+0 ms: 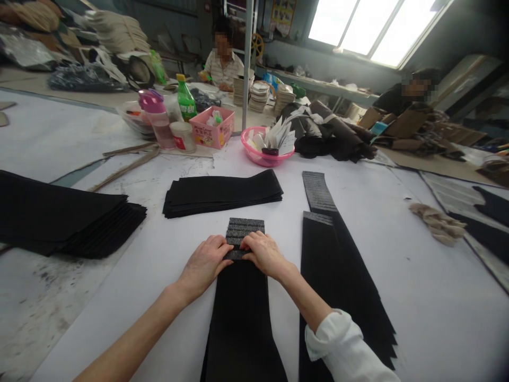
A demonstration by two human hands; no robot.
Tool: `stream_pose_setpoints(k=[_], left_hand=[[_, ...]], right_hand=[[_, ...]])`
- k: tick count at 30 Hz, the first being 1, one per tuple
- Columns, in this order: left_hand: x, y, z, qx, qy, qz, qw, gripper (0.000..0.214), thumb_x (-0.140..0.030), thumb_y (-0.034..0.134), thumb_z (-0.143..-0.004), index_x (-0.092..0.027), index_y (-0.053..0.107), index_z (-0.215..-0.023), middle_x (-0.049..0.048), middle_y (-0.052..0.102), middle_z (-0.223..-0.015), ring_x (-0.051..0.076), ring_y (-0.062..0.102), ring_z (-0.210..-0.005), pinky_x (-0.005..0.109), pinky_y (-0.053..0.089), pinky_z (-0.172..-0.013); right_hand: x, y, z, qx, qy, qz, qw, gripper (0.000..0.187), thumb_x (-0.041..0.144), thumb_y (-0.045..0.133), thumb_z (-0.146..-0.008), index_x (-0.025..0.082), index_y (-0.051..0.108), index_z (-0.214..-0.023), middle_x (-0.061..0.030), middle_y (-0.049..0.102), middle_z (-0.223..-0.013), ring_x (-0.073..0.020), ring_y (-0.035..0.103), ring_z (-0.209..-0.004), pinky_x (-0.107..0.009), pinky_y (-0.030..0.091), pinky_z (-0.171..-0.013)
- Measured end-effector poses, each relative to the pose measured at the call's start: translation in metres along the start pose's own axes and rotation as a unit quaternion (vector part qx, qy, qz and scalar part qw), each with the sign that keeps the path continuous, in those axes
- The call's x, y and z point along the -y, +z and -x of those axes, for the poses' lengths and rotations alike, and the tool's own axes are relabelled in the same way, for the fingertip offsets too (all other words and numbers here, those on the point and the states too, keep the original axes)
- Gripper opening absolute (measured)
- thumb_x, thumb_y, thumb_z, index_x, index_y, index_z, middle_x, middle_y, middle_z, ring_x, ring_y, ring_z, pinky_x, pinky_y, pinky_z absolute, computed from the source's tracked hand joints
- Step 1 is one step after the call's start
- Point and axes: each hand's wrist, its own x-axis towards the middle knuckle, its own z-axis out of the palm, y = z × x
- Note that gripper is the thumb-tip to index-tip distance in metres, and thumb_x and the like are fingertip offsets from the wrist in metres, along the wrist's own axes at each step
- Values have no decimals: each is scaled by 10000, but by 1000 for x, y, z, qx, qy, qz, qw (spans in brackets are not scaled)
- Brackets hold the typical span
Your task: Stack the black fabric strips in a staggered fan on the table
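White-covered worktop point(127, 286), workshop behind. Black strips point(242, 318) lying stacked beneath and nearer than hands. Left hand point(204, 262), right hand point(264, 252) pinching topmost grey-banded end between thumbs and fingers. Strips looking light, flexible, probably slippery in layers; side edges probably suiting grip. More strips point(326, 265) lying rightward; pink basin point(256, 155) standing beyond.

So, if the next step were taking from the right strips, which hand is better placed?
Likely the right hand: it is nearer the right strips, and its sleeve overlaps them in view. The left hand would have to reach across the middle strips.
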Motion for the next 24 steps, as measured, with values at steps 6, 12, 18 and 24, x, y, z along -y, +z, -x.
stream_pose_setpoints(k=[6,12,18,24], left_hand=[[-2,-2,0,-2,11,-12,1000,235,-205,650,-820,-219,599,-1049,52,554,-1068,227,513,-1022,370,454,-857],[-4,-3,0,-13,23,-4,1000,209,-185,659,-812,-212,579,-1004,42,566,-1049,229,508,-1024,379,453,-860],[-3,0,3,-28,41,6,999,119,-201,602,-858,-195,570,-972,51,572,-1010,226,512,-992,388,469,-836],[-5,7,8,-59,62,-18,996,55,-163,521,-898,-175,568,-924,58,567,-976,220,510,-960,393,475,-840]], right_hand=[[0,1,-1,-5,-4,-5,1000,205,228,775,-747,204,603,-857,1,603,-898,-170,491,-886,-282,320,-732],[1,0,6,-19,-19,-19,999,197,189,752,-768,207,578,-856,24,619,-854,-158,483,-853,-281,309,-732],[2,2,13,-41,-35,-25,998,127,215,658,-861,266,649,-977,20,637,-906,-160,487,-893,-294,327,-776],[-1,11,16,-67,-44,-7,997,141,309,568,-922,268,699,-886,-3,638,-899,-163,488,-885,-298,328,-767]])
